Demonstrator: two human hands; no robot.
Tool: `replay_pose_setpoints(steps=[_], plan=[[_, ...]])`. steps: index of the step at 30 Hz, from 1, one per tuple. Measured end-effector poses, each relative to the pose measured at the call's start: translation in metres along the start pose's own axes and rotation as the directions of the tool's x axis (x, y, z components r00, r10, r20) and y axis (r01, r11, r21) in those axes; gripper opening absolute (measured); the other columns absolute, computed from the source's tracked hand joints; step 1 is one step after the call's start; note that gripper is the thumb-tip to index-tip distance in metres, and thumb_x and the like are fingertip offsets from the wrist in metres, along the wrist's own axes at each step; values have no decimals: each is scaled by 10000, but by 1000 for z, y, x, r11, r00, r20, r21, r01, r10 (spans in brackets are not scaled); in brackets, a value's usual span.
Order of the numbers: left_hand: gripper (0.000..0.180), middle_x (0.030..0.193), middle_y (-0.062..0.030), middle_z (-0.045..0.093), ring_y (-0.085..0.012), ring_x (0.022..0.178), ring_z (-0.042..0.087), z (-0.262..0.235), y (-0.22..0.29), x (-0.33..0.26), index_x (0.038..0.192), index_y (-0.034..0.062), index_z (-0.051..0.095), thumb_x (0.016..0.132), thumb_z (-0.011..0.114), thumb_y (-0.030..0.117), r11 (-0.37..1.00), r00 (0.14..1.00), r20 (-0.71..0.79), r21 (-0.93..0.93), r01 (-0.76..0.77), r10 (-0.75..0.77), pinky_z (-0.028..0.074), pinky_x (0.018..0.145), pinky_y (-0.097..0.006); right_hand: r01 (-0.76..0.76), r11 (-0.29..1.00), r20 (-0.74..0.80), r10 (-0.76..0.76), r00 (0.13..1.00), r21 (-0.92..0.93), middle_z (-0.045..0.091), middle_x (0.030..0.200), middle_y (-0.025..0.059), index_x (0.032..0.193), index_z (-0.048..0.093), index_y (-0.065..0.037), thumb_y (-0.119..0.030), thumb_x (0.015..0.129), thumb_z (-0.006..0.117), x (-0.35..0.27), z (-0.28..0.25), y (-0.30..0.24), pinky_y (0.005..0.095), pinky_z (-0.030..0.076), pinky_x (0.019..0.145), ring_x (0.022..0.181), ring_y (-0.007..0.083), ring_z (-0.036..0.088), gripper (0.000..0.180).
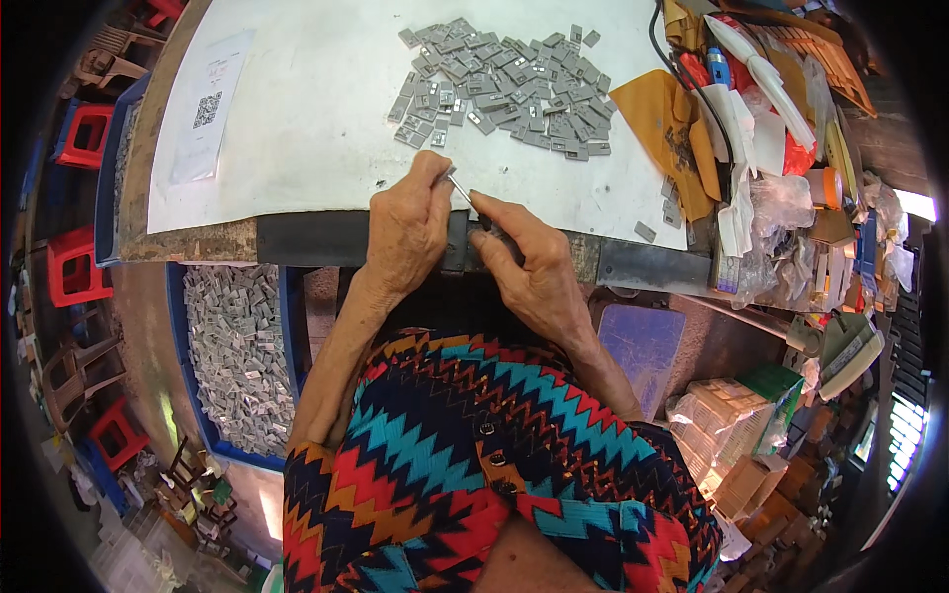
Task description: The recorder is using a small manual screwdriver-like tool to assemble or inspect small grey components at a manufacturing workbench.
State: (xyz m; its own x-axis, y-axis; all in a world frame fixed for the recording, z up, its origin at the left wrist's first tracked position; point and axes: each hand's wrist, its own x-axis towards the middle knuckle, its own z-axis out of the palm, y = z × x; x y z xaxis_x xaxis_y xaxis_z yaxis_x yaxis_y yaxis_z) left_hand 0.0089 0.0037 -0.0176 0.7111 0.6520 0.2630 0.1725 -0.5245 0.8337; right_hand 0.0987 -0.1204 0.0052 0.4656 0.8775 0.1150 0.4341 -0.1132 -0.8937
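Down and left of the left hand sits a blue crate full of grey pieces; that hand pinches one small grey piece. A slim metal-shafted tool meets it, a heap of flat grey tabs spreads ahead, and the right hand curls closed around the tool.

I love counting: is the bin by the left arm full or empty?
Blue bin: not empty. Grey rectangular pieces cover its bottom; depth, cannot tell.
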Motion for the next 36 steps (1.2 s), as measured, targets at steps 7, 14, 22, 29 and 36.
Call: replay_pose_setpoints(steps=[7, 14, 22, 29, 36], plan=[[194, 647, -62, 562, -118, 469, 455, -24, -5, 23, 1020, 14, 532, 844, 508, 92, 874, 954, 84, -385, 296, -287, 351, 443, -230, -16, 998, 46, 14, 999, 57, 616, 874, 78, 1170, 521, 2, -59, 837, 564, -2, -3, 9, 233, 449, 674, 749, 107, 551, 341], [119, 663, -51, 566, -62, 498, 433, -41, -20, 64, 865, 35, 518, 879, 488, 150, 672, 906, 158, -624, 400, -392, 306, 459, -189, -189, 960, 129, 164, 978, 208, 482, 652, -29, 1188, 521, -23, -81, 856, 558, -10, -10, 9, 185, 359, 492, 556, 36, 425, 339], [178, 720, -51, 591, -97, 528, 479, -32, -51, 95, 930, 12, 594, 851, 450, 78, 991, 992, 22, -48, 128, -127, 411, 515, -279, -192, 960, 135, 167, 977, 202, 501, 670, -18, 1185, 526, -24, -81, 850, 565, -15, -13, 16, 190, 374, 507, 568, 42, 442, 342], [188, 746, -74, 506, -186, 691, 463, -31, -52, 98, 931, 57, 605, 829, 447, 47, 938, 972, 175, 283, -201, 156, 410, 653, -307, -210, 955, 160, 178, 971, 211, 506, 674, -13, 1185, 531, -35, -86, 848, 570, -16, -14, 18, 193, 381, 514, 572, 44, 449, 342], [200, 815, -64, 474, -228, 812, 447, -35, -50, 91, 955, 91, 576, 778, 555, -1, 900, 925, 328, 316, -300, 194, 404, 739, -326, -194, 963, 163, 164, 973, 189, 504, 668, -14, 1187, 532, -41, -86, 846, 575, -17, -14, 20, 195, 385, 517, 573, 44, 449, 347]])
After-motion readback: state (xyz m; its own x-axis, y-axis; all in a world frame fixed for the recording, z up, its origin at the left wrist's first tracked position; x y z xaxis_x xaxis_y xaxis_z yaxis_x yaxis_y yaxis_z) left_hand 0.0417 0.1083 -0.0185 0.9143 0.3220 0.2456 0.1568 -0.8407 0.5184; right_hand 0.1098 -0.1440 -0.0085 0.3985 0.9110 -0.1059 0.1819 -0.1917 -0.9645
